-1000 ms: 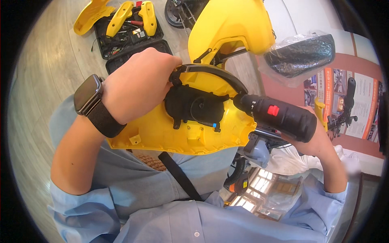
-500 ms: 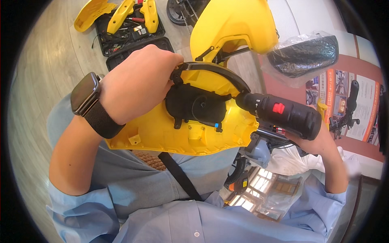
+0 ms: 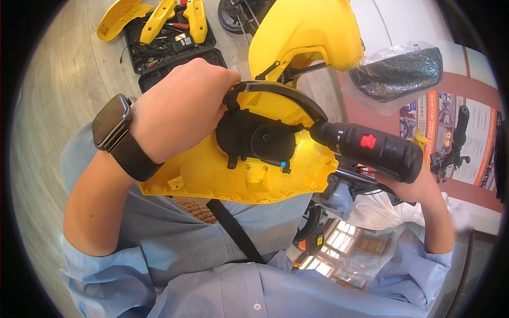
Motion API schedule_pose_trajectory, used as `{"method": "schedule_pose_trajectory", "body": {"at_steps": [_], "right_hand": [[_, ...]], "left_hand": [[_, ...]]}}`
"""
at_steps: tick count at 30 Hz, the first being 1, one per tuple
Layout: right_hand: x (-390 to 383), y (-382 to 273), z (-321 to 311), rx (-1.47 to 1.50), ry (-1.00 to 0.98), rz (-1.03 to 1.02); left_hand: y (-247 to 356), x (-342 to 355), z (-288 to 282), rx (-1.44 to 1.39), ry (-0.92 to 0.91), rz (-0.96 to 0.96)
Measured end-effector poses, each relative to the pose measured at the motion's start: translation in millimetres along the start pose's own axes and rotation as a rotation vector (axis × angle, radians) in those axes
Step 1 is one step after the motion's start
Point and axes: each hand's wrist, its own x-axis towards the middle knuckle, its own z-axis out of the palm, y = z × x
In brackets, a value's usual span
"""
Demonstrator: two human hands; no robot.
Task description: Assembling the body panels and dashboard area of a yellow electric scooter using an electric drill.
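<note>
I have the yellow shell (image 3: 212, 175) between the two hands, above the lap, its hollow side turned up to me and its long axis running left to right, the narrower end toward the right hand. The left hand (image 3: 180, 111) is curled round its far rim, some fingers hidden. Beyond both hands stands yellow bodywork (image 3: 305, 37); past the left hand lies a tool case (image 3: 159, 79), and past the right, a plastic-wrapped black pad (image 3: 400, 74). My right hand (image 3: 408, 188) is wrapped round a black power driver (image 3: 371, 143), its long axis slanting from that hand leftward and slightly away, nose aimed at a tab on the black housing (image 3: 246, 135) inside the shell; I can't tell whether the bit touches. A black curved strip (image 3: 281, 91) arcs along the far rim from the left hand to the driver's nose. Smallest is a blue connector (image 3: 283, 165), on the housing's near side.
</note>
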Motion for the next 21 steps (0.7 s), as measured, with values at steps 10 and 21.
{"method": "schedule_pose_trajectory", "body": {"at_steps": [10, 21], "right_hand": [[-5.5, 3.4, 1.3, 0.021, 0.022, 0.048], [-3.8, 6.0, -1.2, 0.108, 0.024, 0.049]], "left_hand": [[0.1, 1.8, -5.9, -0.004, -0.002, 0.011], [2.1, 2.3, -9.3, -0.037, -0.013, -0.037]]}}
